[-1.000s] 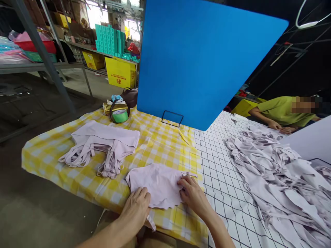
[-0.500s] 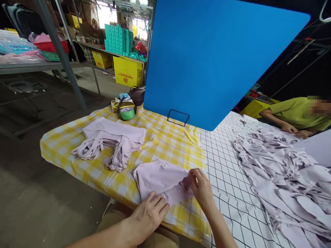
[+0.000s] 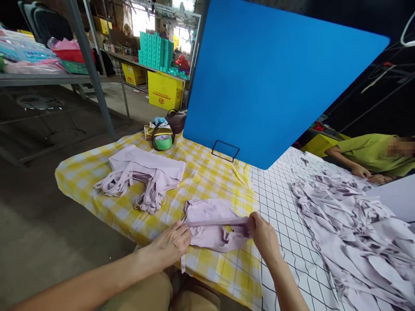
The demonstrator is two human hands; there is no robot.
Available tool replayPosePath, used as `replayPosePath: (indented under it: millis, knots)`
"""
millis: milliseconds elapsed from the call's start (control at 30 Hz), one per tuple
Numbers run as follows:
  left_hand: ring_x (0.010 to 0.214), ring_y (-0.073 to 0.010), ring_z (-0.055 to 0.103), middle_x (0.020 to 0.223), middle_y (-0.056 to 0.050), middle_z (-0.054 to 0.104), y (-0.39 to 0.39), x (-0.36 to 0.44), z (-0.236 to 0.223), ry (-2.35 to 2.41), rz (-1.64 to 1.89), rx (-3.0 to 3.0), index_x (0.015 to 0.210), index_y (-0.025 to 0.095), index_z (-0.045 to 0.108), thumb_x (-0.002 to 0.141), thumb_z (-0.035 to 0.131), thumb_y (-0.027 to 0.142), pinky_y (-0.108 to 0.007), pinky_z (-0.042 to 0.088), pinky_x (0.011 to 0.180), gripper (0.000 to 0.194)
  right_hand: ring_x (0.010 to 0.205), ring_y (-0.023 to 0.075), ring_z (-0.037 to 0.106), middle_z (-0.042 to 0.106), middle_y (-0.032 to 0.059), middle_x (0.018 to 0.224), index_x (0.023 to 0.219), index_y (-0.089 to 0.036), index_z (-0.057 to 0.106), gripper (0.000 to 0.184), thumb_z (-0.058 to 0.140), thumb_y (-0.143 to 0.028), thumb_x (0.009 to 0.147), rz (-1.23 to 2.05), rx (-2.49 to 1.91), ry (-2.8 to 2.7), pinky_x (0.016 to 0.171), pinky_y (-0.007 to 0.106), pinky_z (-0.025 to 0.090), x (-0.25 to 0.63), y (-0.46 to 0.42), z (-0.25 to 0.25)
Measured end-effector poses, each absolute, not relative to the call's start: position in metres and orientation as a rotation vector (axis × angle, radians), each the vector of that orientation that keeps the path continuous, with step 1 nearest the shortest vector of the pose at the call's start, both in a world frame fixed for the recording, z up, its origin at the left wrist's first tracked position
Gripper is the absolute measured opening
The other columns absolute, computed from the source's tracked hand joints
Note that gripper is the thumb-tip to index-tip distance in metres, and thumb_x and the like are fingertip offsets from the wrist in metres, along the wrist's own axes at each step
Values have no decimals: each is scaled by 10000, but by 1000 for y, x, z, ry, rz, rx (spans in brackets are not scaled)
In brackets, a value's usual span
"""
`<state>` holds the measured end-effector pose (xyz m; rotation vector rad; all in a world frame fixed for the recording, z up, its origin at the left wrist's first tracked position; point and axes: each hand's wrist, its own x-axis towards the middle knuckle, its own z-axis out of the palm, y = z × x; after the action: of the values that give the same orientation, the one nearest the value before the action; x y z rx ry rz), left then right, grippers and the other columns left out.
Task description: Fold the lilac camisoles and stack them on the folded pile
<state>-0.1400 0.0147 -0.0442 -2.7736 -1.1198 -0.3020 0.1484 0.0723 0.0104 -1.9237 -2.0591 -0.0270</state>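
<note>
A pale lilac strappy top (image 3: 210,211) lies crumpled on the yellow-checked tablecloth in front of me. My left hand (image 3: 175,242) is closed at its left edge, and a thin strap dangles below that hand. At the other end, my right hand (image 3: 264,235) is closed in a pinch on the fabric. Between both hands an edge of the top is stretched into a nearly straight band, with a gap in the fabric beneath it. Further left rests a neat stack of matching tops (image 3: 149,166), their straps hanging toward me.
A blue board (image 3: 275,86) stands behind the table on a wire foot. Green tape (image 3: 163,142) and a dark bag (image 3: 177,121) sit at the back left. To the right, a heap of lilac garments (image 3: 353,224) covers white grid cloth; a person (image 3: 366,151) works beyond it.
My right hand has lifted the top's right side and drawn the edge taut. My left hand has gone from lying flat on the fabric to gripping its left edge. The view has turned slightly right.
</note>
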Motion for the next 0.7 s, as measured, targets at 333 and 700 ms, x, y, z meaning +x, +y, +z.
replayPosePath:
  millis: [333,700]
  knots:
    - [882,-186,561,788,-47,615,41,-153,-16,-936,-306,-2815,748,143,565,786,527,34,-357,354,929,121,891,195,543,610,53,1006,838,-232,593,297,349,-63,817,219,-1381,-2681,718,329,496,150,39,10]
    - [901,-181,557,768,-43,627,83,-180,26,-1056,-440,-2894,777,163,581,828,432,39,-367,353,910,200,994,264,535,600,86,1079,775,-238,653,222,459,-291,870,276,-1448,-2490,758,415,508,170,32,6]
